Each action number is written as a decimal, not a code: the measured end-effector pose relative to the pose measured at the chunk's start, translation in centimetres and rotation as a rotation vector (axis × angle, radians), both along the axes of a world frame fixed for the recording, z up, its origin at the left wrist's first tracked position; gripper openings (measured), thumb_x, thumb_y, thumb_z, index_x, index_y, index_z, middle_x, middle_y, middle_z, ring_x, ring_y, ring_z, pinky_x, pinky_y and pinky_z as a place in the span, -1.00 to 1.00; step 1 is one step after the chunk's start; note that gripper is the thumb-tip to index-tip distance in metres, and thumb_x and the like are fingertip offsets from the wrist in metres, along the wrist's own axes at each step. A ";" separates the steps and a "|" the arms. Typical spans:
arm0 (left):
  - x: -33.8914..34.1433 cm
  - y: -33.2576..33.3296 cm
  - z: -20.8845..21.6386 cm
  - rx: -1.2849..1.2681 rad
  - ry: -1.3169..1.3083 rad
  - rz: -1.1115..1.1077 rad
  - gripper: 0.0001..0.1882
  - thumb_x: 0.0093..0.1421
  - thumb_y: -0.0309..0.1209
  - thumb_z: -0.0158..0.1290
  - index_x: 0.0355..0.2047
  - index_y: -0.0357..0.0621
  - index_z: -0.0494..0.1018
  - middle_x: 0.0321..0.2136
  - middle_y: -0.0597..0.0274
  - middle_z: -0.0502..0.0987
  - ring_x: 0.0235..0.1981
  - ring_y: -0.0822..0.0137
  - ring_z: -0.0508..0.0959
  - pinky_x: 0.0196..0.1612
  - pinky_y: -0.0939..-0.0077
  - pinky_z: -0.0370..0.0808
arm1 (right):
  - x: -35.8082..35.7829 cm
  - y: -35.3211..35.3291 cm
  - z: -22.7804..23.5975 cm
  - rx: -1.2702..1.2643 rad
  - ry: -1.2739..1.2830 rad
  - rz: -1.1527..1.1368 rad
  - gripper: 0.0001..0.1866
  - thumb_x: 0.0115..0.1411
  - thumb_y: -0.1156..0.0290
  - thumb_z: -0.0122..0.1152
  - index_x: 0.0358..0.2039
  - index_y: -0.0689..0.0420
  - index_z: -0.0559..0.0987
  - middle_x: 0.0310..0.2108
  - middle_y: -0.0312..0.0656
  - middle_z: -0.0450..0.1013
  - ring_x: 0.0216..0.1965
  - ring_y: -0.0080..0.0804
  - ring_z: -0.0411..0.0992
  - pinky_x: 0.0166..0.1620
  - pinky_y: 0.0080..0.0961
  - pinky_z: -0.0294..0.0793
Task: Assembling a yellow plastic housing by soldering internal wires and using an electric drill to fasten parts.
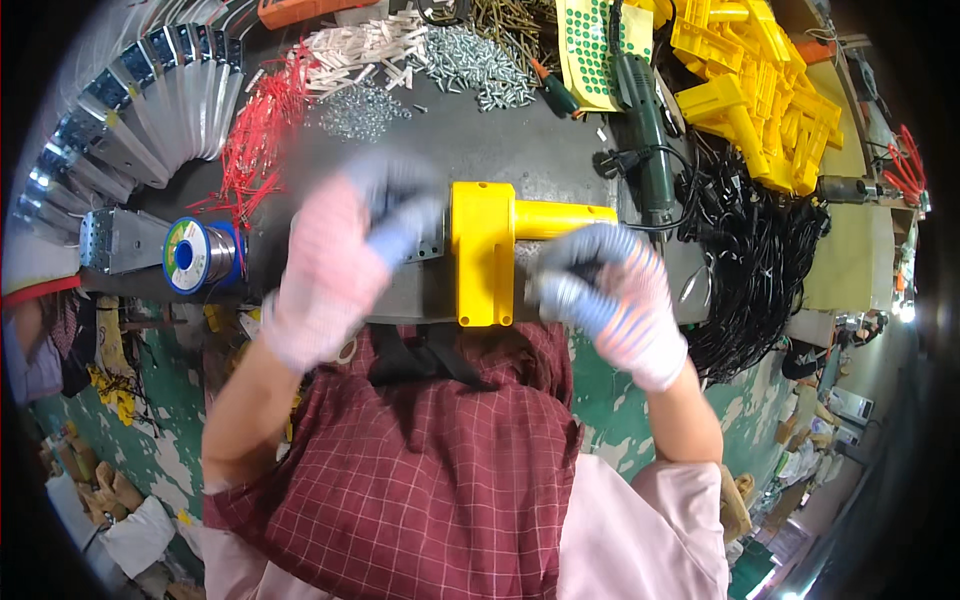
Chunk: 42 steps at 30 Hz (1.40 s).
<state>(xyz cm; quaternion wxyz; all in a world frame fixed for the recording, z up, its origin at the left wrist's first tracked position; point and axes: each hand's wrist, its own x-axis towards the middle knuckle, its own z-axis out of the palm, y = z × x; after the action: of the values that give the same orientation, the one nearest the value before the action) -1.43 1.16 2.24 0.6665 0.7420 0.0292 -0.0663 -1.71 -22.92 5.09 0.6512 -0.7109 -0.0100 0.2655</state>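
Note:
A yellow plastic tool housing [483, 262] with a side handle lies on the dark table in front of me. A perforated metal piece [430, 247] shows beside its left edge. My left hand [345, 245], in a pale glove with grey-blue fingers, is left of the housing; motion smears its fingers, and any hold is unclear. Just right of the housing, below the handle, is my gloved right hand [615, 300]. Its fingers are curled together in a pinch, and what they hold, if anything, I cannot make out. A dark cable end shows by the handle's tip.
Left are folded metal parts [125, 130], a solder wire spool [200, 255] and red wires [262, 130]. Screws [480, 65] and white strips [365, 50] lie at the back. Right are a green power tool [648, 140], yellow housings [760, 90] and black cables [755, 260].

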 end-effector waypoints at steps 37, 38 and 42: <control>-3.7 -2.0 -7.1 0.610 -0.894 -0.239 -0.58 -0.05 -0.14 0.33 -0.27 0.09 0.38 -0.06 0.18 0.52 0.05 0.05 0.51 0.21 -0.07 0.35 | 7.9 4.6 -2.4 -0.910 -1.052 0.568 -0.73 0.08 0.43 0.17 -0.16 0.08 0.54 -0.33 -0.10 0.57 -0.27 -0.14 0.56 -0.19 -0.20 0.53; -3.7 -2.1 -6.8 0.591 -0.883 -0.235 -0.65 0.01 -0.25 0.25 -0.22 0.08 0.37 -0.06 0.17 0.53 0.04 0.08 0.53 0.16 -0.02 0.38 | 7.2 4.2 -2.5 -0.888 -1.137 0.573 -0.62 0.02 0.41 0.17 -0.08 0.07 0.52 -0.27 -0.11 0.57 -0.22 -0.20 0.57 -0.14 -0.24 0.53; -4.0 -2.2 -7.2 0.601 -0.870 -0.220 -0.63 0.01 -0.23 0.25 -0.19 0.12 0.38 -0.05 0.19 0.53 0.02 0.12 0.53 0.14 -0.01 0.39 | 6.9 3.9 -3.3 -0.623 -1.134 0.540 -0.58 0.18 0.31 0.17 0.05 0.15 0.49 -0.19 -0.11 0.56 -0.11 -0.11 0.53 0.02 -0.23 0.49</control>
<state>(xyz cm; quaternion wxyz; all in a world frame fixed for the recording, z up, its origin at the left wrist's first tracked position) -5.47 -1.00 -4.94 0.3645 0.8576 -0.3097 0.1890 5.17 -19.06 1.76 0.2228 -0.8658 -0.4480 -0.0032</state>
